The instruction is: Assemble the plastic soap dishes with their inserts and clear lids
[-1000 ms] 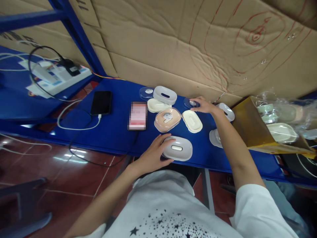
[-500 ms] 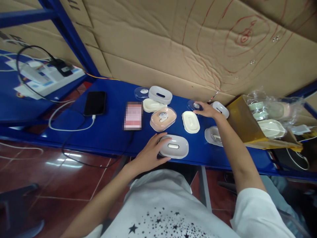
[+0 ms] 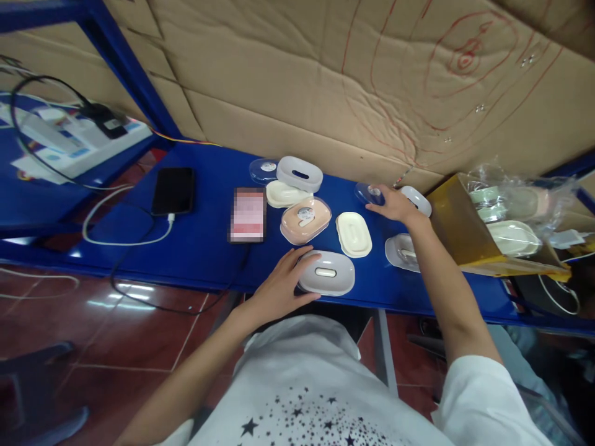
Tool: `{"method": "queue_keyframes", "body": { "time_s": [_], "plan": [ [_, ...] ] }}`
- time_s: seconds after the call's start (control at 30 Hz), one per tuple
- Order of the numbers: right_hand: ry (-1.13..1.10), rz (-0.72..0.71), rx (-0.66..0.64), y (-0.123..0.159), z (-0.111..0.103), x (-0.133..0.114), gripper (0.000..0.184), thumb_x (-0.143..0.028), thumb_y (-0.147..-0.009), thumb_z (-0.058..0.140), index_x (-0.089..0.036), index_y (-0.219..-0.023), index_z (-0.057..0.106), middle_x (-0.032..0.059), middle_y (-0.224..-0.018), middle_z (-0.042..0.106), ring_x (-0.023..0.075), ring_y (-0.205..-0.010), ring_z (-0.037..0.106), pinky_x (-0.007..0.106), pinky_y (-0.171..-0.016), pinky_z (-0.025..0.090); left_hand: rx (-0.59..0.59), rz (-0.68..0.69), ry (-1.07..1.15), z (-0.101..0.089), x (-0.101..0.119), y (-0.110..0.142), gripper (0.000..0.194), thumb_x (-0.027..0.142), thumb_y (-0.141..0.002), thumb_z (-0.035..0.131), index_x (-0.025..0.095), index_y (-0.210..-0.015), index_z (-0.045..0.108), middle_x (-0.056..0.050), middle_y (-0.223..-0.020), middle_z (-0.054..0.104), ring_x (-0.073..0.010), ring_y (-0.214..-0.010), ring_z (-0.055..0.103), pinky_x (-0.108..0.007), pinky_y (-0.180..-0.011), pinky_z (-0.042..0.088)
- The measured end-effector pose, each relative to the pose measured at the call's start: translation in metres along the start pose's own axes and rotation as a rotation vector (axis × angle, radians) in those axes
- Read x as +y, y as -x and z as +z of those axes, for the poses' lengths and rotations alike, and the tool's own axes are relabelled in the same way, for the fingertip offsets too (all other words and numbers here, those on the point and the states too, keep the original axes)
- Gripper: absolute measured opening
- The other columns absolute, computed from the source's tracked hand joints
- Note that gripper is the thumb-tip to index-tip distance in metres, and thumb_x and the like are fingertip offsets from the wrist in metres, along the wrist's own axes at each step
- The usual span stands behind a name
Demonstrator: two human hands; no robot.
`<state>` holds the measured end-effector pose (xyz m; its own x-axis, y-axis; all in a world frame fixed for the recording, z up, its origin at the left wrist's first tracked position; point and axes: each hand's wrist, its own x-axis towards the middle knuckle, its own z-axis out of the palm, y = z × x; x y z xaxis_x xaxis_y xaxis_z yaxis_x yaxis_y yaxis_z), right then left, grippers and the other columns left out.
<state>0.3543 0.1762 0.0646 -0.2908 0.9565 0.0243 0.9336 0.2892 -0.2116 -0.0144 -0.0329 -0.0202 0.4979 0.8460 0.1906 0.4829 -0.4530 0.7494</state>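
My left hand (image 3: 281,286) rests on the left end of a grey oval soap-dish base (image 3: 328,273) at the near edge of the blue table (image 3: 209,241), fingers wrapped around its rim. My right hand (image 3: 394,203) reaches to the back and pinches a clear oval lid (image 3: 369,193), tilted slightly off the table. A cream tray (image 3: 354,234) lies between the hands. A pink dish under a clear lid (image 3: 305,220) sits just left of it. Under my right forearm is a grey dish part (image 3: 400,253).
More dish parts stand at the back: a grey base (image 3: 300,173), a cream tray (image 3: 284,194), a clear lid (image 3: 262,169), a white piece (image 3: 417,201). Two phones (image 3: 248,215) (image 3: 174,190) lie to the left, one on a white cable. A yellow box (image 3: 465,232) with bagged dishes stands right.
My right hand has closed on the clear lid and raised it a little, shifting slightly right. My left hand stays on the grey base. The camera view has drifted slightly.
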Motion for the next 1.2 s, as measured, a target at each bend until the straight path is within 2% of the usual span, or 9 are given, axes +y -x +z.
{"method": "queue_keyframes", "body": {
  "time_s": [0.1,0.17,0.23,0.33,0.47,0.67,0.9,1.07,1.2],
  "plan": [
    [-0.081,-0.223,0.131,0.054,-0.014,-0.035,0.065,-0.052,-0.103,0.071,-0.025,-0.161,0.057,0.0141,-0.163,0.062,0.0400,-0.154,0.057,0.063,-0.129,0.045,0.038,-0.044,0.086,-0.002,-0.001,-0.001,0.095,0.033,-0.093,0.087,0.038,-0.171,0.033,-0.011,-0.177,0.042,-0.0363,-0.166,0.041,-0.062,-0.138,0.036],
    [-0.179,-0.379,0.044,0.098,-0.011,-0.064,0.067,-0.051,-0.104,0.072,-0.033,-0.166,0.052,0.0093,-0.170,0.057,0.0365,-0.161,0.049,0.063,-0.131,0.045,0.056,-0.075,0.155,-0.004,-0.002,-0.001,0.103,0.036,-0.091,0.090,0.036,-0.173,0.028,-0.012,-0.178,0.042,-0.0367,-0.165,0.044,-0.061,-0.137,0.037],
    [-0.220,-0.456,-0.084,0.137,0.003,-0.091,0.071,-0.048,-0.103,0.076,-0.040,-0.168,0.049,0.0063,-0.178,0.047,0.0337,-0.163,0.049,0.061,-0.128,0.051,0.051,-0.091,0.200,-0.006,-0.004,-0.001,0.109,0.042,-0.088,0.093,0.035,-0.174,0.025,-0.014,-0.179,0.040,-0.0381,-0.165,0.044,-0.061,-0.137,0.038],
    [-0.212,-0.508,-0.115,0.168,0.034,-0.119,0.072,-0.045,-0.107,0.072,-0.040,-0.173,0.042,0.0076,-0.184,0.035,0.0317,-0.168,0.039,0.060,-0.130,0.048,0.031,-0.089,0.202,-0.007,-0.006,0.000,0.112,0.049,-0.088,0.093,0.034,-0.175,0.023,-0.015,-0.180,0.038,-0.0392,-0.167,0.040,-0.061,-0.138,0.036],
    [-0.149,-0.553,-0.030,0.173,0.061,-0.135,0.069,-0.045,-0.110,0.066,-0.035,-0.174,0.041,0.0095,-0.187,0.029,0.0326,-0.171,0.033,0.061,-0.133,0.044,0.017,-0.080,0.191,-0.007,-0.007,0.001,0.111,0.050,-0.091,0.091,0.035,-0.176,0.022,-0.015,-0.181,0.037,-0.0388,-0.168,0.039,-0.062,-0.137,0.035],
    [-0.126,-0.571,0.022,0.168,0.067,-0.143,0.062,-0.046,-0.109,0.067,-0.033,-0.168,0.051,0.0122,-0.183,0.037,0.0348,-0.167,0.041,0.064,-0.131,0.045,-0.017,0.002,0.158,-0.009,-0.007,-0.002,0.098,0.045,-0.096,0.085,0.038,-0.175,0.027,-0.012,-0.180,0.041,-0.0361,-0.166,0.041,-0.062,-0.136,0.037],
    [-0.160,-0.526,0.116,0.178,0.081,-0.137,0.060,-0.044,-0.109,0.067,-0.030,-0.166,0.055,0.0147,-0.182,0.036,0.0353,-0.166,0.040,0.062,-0.131,0.045,-0.005,-0.010,0.113,-0.006,-0.004,-0.003,0.102,0.052,-0.095,0.087,0.038,-0.176,0.028,-0.012,-0.180,0.041,-0.0389,-0.166,0.040,-0.064,-0.136,0.036],
    [-0.248,-0.533,0.046,0.177,0.079,-0.125,0.067,-0.057,-0.113,0.055,-0.036,-0.175,0.039,0.0086,-0.188,0.026,0.0349,-0.171,0.032,0.062,-0.133,0.041,-0.039,0.024,0.137,-0.013,-0.003,-0.002,0.087,0.055,-0.098,0.083,0.040,-0.172,0.039,-0.010,-0.177,0.044,-0.0379,-0.165,0.041,-0.062,-0.135,0.040],
    [-0.213,-0.388,0.204,0.164,0.075,-0.102,0.058,-0.047,-0.120,0.033,-0.031,-0.175,0.039,0.0108,-0.180,0.044,0.0333,-0.169,0.037,0.065,-0.135,0.038,0.015,0.030,0.073,-0.008,0.000,0.000,0.079,0.050,-0.099,0.083,0.040,-0.168,0.045,-0.011,-0.174,0.045,-0.0375,-0.161,0.047,-0.060,-0.133,0.044]
  ]
}}
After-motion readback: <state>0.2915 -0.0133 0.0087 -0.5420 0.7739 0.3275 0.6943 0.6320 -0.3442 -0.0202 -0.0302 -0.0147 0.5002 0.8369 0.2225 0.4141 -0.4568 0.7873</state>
